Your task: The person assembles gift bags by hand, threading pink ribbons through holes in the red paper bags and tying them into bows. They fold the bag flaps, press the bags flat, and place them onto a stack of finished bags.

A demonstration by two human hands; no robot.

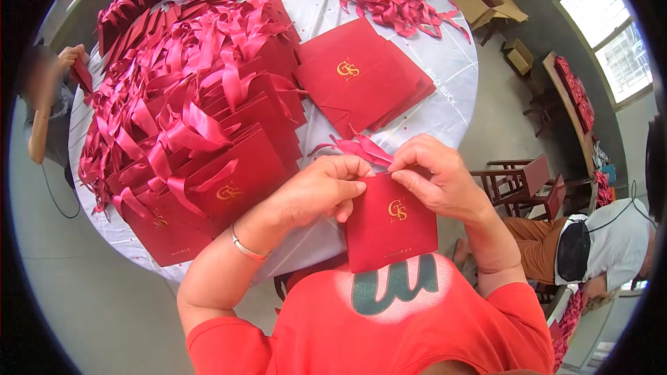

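Head view: red bag [392, 229] at 5 o'clock of centre. Left hand [321, 187] pinches its rim at 11 o'clock, right hand [434, 175] at 1; ribbon [361, 148] beyond, 12. Judged step: working the mouth; calls for steady fingertip control.

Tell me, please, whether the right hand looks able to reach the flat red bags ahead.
Probably yes: the flat red bags lie just beyond, with only loose ribbon between, though the right hand is busy at the held bag.
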